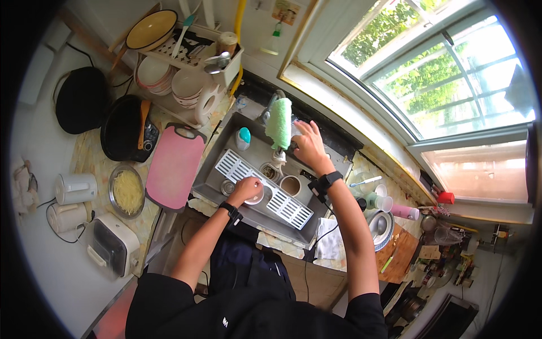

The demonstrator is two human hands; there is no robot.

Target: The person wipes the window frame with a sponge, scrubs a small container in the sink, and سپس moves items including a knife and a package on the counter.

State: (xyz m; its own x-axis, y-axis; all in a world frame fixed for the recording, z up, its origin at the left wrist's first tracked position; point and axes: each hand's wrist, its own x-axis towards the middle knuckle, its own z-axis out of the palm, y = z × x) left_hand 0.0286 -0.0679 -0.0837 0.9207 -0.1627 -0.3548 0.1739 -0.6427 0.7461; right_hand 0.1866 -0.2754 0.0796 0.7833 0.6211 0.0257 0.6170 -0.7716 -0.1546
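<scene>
My left hand [246,190] is over the white slotted rack [292,210] that lies across the metal sink [262,222], and it grips a small white cup [255,198] by the rim. My right hand [310,143] is raised behind the sink at the faucet, its fingers bent near the handle; whether it touches the handle is hidden. A green cloth [279,123] hangs over the faucet, whose white nozzle [279,158] points down. In the sink stand a mug with brownish contents [290,186], a round metal drain strainer [269,171] and a bottle with a teal cap [243,138].
Left of the sink are a pink cutting board [176,167], a plate of shredded food [126,190] and a dish rack with bowls [186,87]. To the right are a white cloth [329,239], cups, a pink bottle [404,211] and a wooden board [397,254] with a knife.
</scene>
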